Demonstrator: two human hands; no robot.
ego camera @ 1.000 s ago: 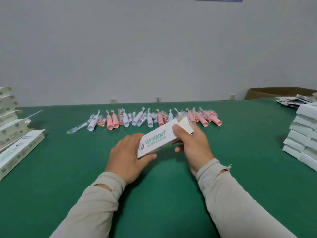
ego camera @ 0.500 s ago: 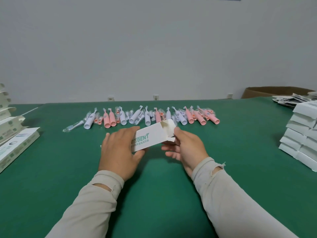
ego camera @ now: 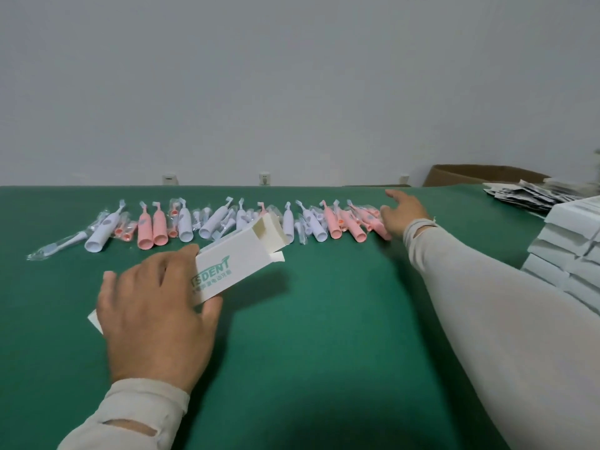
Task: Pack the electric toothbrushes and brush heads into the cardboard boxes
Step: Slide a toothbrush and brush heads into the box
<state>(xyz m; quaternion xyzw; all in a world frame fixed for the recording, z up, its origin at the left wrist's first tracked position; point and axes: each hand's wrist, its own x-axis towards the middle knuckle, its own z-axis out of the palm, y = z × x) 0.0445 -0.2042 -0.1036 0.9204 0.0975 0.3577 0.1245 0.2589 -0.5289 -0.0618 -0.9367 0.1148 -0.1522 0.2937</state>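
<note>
My left hand [ego camera: 152, 316] holds a white cardboard box [ego camera: 237, 261] with green lettering, tilted up, its far end flap open. A row of pink and white electric toothbrushes [ego camera: 211, 222] and bagged brush heads lies across the green table [ego camera: 324, 319] behind it. My right hand [ego camera: 404, 212] is stretched out to the right end of the row, fingers spread, touching the pink toothbrush [ego camera: 378, 227] there. I cannot tell whether it grips anything.
A stack of white boxes [ego camera: 571, 251] stands at the right edge. Behind it lie dark printed leaflets [ego camera: 532, 194] and a brown carton [ego camera: 480, 175]. A grey wall with sockets runs along the table's far edge.
My right hand left the box's open end and reached far right to the end of the toothbrush row. My left hand keeps the box, now alone. The view shifted right.
</note>
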